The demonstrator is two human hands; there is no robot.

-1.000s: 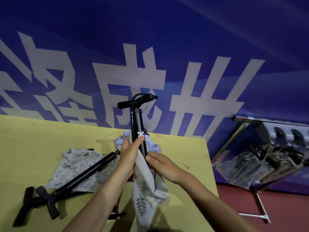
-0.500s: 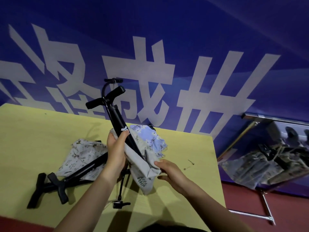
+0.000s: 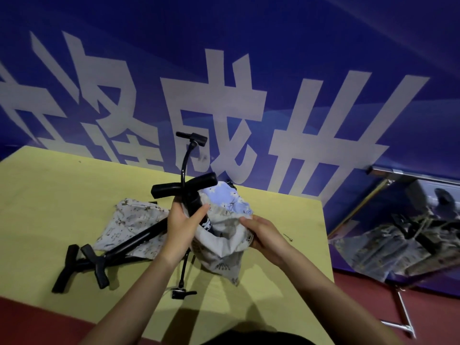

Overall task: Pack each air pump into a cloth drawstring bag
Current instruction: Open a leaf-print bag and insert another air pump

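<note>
The left hand [image 3: 179, 224] grips the air pump [image 3: 196, 205] barrel, steadying it half inside the drawstring bag [image 3: 224, 240] above the table [image 3: 62, 195]; the right hand [image 3: 263, 235] pinches the bag's mouth, fingers curled on cloth, apparently to draw it upward.

Black air pump [image 3: 196, 207] tilted, lower end inside pale printed drawstring bag [image 3: 224, 240]; seemingly half-bagged

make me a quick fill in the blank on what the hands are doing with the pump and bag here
1. The left hand grips the barrel of the black ____.
2. The right hand holds the mouth of the cloth ____.
3. The held pump's T-handle sticks ____ of the bag's mouth.
4. Two more pumps lie on the ____ table.

Missing words: air pump; drawstring bag; out; yellow
</note>
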